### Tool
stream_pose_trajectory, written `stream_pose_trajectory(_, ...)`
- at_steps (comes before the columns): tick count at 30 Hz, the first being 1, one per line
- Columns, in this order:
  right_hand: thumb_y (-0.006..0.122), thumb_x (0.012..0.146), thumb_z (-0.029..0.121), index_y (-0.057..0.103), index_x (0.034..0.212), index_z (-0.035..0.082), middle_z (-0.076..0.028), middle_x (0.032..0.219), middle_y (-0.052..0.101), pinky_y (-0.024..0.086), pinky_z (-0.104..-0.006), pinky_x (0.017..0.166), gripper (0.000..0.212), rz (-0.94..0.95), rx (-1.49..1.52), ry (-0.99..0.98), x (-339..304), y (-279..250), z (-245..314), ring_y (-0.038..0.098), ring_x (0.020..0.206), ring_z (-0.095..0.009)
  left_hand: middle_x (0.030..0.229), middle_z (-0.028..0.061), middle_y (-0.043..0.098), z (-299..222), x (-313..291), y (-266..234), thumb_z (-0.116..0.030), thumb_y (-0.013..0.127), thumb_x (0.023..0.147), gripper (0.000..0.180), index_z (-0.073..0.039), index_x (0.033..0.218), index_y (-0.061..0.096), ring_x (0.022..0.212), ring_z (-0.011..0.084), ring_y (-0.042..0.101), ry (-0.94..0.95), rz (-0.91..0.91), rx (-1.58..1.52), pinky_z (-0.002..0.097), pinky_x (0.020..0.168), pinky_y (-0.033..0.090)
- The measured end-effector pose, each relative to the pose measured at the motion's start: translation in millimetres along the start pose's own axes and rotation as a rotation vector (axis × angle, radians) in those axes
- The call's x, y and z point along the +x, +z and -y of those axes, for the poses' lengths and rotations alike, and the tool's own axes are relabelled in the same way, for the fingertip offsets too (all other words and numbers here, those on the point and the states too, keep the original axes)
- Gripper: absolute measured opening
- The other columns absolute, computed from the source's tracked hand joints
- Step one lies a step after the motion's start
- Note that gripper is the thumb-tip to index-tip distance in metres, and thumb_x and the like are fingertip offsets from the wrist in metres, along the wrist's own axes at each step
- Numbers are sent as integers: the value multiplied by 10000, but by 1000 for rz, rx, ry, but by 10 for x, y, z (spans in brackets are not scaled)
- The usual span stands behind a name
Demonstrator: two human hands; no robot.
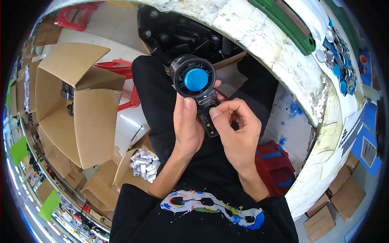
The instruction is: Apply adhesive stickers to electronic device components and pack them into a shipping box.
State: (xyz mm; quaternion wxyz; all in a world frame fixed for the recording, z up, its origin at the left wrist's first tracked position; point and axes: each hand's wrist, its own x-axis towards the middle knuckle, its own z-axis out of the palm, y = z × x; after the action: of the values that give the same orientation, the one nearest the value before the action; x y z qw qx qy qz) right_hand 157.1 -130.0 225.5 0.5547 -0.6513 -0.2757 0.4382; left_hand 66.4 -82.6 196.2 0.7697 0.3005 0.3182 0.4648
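Above my lap I hold a small black handheld fan (175, 72), its round head toward the far side with a shiny blue disc (196, 79) at the centre. My left hand (188, 127) wraps round the fan's neck and handle from the left, thumb along the near side of the head. On the right, the thumb and bent index finger of my right hand (239, 129) press together on the upper part of the dark, see-through handle (210, 125). Whether a small part sits between those fingertips is hidden.
Beyond my knees stands a box of black fan parts (186, 34). At left are an open cardboard box (97, 125) and a smaller one with silvery pieces (145, 164). A worn white table (279, 52) curves along the right, bearing blue and silver discs (338, 56). A red stool (275, 168) stands beneath.
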Motion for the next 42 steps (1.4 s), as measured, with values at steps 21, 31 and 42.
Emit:
stream_pose_trajectory(21,634,821,-36,520,849,11,8,735,504,372,-165,568,126,-128,182,-70,-45,58,-26,472,615,-29,1214,235,512,-91,-41,-19,-142,495,784,510,56,1238,375,965,220,568,-114,9,-230,353,843,493)
stream_pose_trajectory(31,606,826,-63,507,832,30,6,764,476,369,-160,629,136,-134,32,-99,44,-121,-20,449,694,-34,1117,214,559,-314,-16,-164,-121,529,760,380,50,1086,433,817,211,599,-88,11,-255,324,741,523)
stream_pose_trajectory(42,609,868,60,522,813,64,32,685,440,296,-179,537,103,-29,-187,-121,214,128,-151,379,594,-37,1132,206,575,-1552,-176,-936,-193,631,783,517,44,1193,425,810,189,626,200,-126,191,316,708,532)
